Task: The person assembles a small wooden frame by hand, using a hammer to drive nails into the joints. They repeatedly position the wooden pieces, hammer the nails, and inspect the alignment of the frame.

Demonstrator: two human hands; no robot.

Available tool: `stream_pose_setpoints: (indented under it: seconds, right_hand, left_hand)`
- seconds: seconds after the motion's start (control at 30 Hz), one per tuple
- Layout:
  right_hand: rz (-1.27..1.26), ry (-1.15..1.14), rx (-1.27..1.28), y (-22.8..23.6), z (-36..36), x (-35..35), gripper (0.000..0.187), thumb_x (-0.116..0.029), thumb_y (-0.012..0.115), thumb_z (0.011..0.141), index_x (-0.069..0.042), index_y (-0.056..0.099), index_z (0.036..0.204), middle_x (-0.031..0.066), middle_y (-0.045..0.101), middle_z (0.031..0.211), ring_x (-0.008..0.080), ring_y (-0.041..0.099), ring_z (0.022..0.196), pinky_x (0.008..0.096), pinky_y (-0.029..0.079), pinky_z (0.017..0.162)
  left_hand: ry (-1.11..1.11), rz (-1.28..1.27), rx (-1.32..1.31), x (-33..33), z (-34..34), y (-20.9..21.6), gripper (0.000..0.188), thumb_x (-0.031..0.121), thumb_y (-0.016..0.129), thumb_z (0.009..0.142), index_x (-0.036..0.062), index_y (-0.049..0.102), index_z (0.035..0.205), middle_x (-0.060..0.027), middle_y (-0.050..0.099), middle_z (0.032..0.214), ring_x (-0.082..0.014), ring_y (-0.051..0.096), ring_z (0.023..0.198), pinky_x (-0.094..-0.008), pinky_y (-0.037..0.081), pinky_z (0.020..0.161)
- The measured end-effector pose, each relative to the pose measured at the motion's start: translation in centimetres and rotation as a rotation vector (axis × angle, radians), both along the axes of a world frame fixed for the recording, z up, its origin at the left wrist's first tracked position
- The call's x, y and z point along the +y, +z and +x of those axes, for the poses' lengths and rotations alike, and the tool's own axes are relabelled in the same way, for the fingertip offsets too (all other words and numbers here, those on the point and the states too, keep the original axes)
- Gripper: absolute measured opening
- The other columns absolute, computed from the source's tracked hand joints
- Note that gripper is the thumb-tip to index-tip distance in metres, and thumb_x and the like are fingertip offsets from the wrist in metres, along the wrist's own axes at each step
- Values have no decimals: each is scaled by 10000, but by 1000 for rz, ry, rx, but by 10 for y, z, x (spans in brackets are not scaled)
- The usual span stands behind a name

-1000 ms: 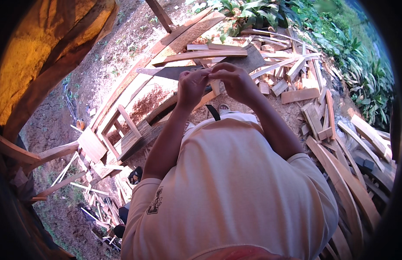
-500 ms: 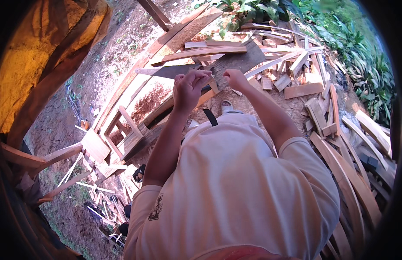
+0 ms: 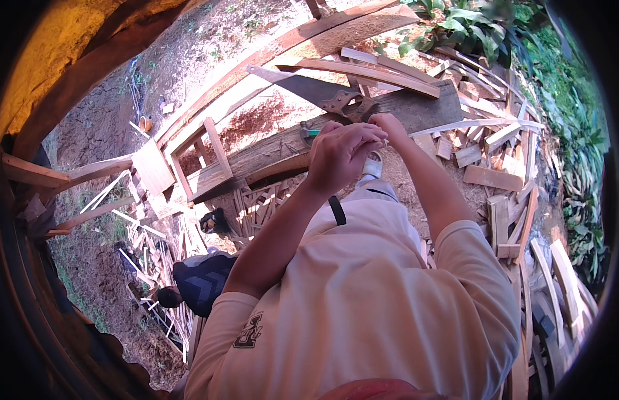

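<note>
Resting on the bench (image 3: 419,110), the handsaw (image 3: 297,87) presumably left the left hand (image 3: 343,152) and right hand (image 3: 389,127) free, fingers curled, nearly together; pinching what, I couldn't tell.

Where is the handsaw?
Head view, upper centre: the handsaw is just beyond the left hand and right hand, pointing left, a wooden strip on its far side.

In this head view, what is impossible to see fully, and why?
Head view:
What, if anything, is between left hand and right hand: they cover it.
Green-handled tool: partly behind the left hand.
Co-worker in dark clothing: partly behind the left arm.
Yellow sheet: cut off by the picture's rim.
</note>
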State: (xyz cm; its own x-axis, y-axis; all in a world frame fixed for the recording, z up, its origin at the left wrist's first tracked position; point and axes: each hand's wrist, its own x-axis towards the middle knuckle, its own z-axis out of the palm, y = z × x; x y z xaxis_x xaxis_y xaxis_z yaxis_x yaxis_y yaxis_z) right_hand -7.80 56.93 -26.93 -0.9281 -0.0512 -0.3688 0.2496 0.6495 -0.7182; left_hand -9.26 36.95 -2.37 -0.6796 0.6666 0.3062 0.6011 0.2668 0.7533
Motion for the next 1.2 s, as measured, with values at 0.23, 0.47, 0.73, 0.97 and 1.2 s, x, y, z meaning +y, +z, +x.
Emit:
stream_pose_setpoints:
  seconds: [0.23,0.47,0.73,0.97,1.2]
  right_hand:
    - [10,78,-95,-55,-19,4,335,-24,770,786,-79,793,1115,177,783,1126,354,752,1071,430,598,921]
    - [83,201,-158,-36,-33,3,335,-221,822,766,-120,831,1085,156,797,1072,338,762,1022,436,605,910]
    - [272,273,-162,0,-38,-15,351,-345,868,754,-127,832,1027,150,780,1045,350,744,1014,467,599,886]
    - [215,260,-81,-8,-33,-6,333,-301,894,763,-76,811,993,171,749,1069,359,722,1050,457,585,889]
    - [19,265,-26,19,-53,-8,291,-201,849,779,-26,775,999,209,752,1074,384,720,1034,454,564,904]
  left_hand:
    - [35,9,-15,0,8,4,101,127,820,889,136,732,937,30,812,1042,-153,763,979,-338,502,841]
    - [35,22,-43,0,10,3,107,152,819,904,150,718,939,42,813,1060,-139,761,1041,-353,500,860]
    - [47,32,-28,0,12,2,122,175,830,905,155,715,942,35,813,1059,-147,762,1024,-351,496,830]
    - [53,29,-36,0,14,5,104,184,833,901,161,750,958,24,811,1046,-153,760,1012,-353,500,836]
    - [62,27,-30,-1,13,1,105,182,832,896,160,772,980,9,808,1071,-159,757,1013,-364,507,860]
